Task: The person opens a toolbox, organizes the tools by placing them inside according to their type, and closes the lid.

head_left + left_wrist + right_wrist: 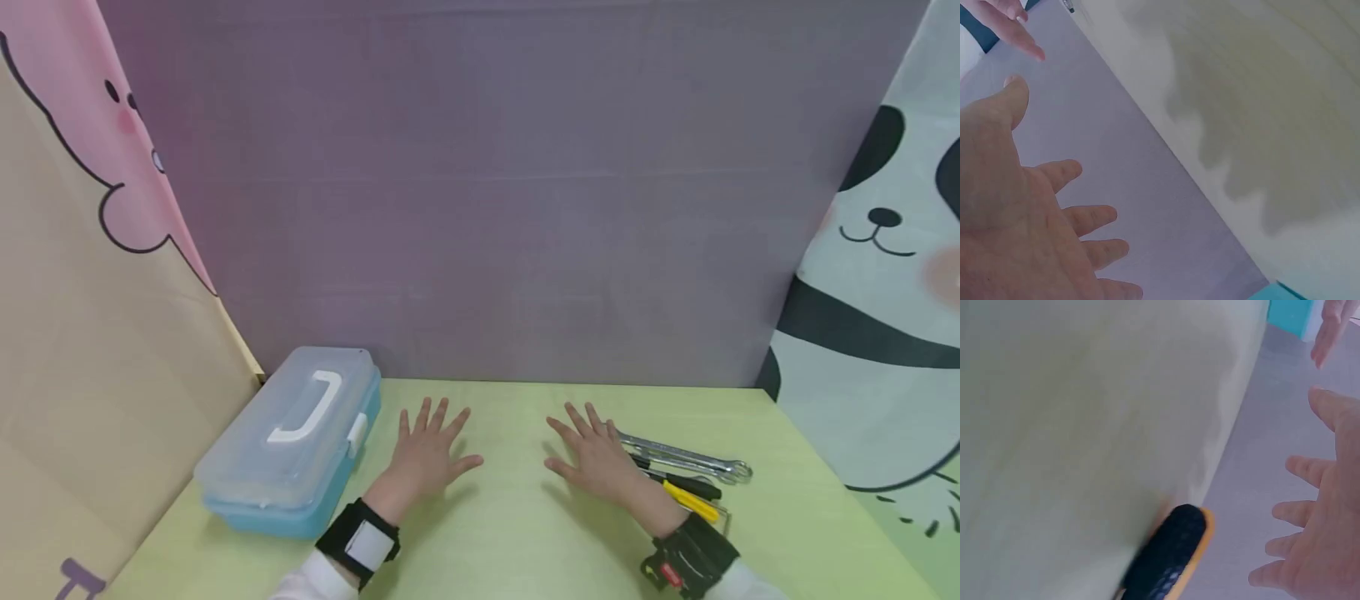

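Black wrist straps (697, 550) are worn on both forearms, at the lower edge of the head view. A lidded toolbox (292, 450) is stood along the left side of the bench (495, 533), its white latch (357, 433) faced toward the hands, presumably so that the lid can be reached without the box being turned. Its carrying handle (321, 408) is folded flat on the lid. On the right side, metal wrenches (682, 456), a dark-handled tool (693, 486) and a yellow-handled tool (692, 502) are laid close together, apparently grouped for easy selection; their near ends are partly hidden by the right hand (600, 462).

The right hand is held palm down above the bench, fingers spread, thumb pointed inward, with nothing grasped. The left hand (423, 458) is posed as its mirror beside the toolbox, likewise released. Clearance is indicated by the shadow (1241, 125) cast on the bench in the left wrist view. The forearms are angled inward from the lower corners, and a gap is left between the two thumbs.
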Available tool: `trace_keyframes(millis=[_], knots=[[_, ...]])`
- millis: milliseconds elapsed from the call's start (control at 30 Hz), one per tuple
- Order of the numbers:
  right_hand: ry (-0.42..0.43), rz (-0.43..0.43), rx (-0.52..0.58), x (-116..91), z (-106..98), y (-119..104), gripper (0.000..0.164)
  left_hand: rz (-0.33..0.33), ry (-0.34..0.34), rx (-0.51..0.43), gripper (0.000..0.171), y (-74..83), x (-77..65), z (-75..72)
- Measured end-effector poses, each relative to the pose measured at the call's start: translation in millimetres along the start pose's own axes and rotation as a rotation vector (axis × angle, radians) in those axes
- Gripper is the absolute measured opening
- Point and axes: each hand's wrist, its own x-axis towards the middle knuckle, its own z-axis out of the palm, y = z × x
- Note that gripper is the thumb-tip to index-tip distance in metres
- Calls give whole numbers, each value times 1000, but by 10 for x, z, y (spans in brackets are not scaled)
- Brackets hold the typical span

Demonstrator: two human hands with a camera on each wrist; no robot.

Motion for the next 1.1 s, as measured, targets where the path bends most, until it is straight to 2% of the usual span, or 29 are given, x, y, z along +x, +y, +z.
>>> trace_keyframes(millis=[133,267,433,567,733,833,1000,1100], knots=[[5,-13,54,36,-6,-37,66,-4,13,25,76,-9,-22,-27],[-27,-18,189,99,-51,-175,65,5,66,7,77,-32,-81,-99],[-87,-6,371,205,-119,-445,63,24,159,-66,78,-97,-242,-366],[-96,-23,455,334,-128,-702,63,7,239,-118,79,-251,-411,-643],[-110,-46,533,515,-54,-1017,66,-56,272,-144,79,-582,-628,-942],[-108,-43,569,611,22,-1201,66,-95,305,-169,80,-835,-737,-1050],[-38,-11,640,743,141,-1529,61,-177,372,-200,81,-1325,-843,-1102],[-16,38,702,799,221,-1734,63,-245,346,-199,81,-1609,-901,-1098]])
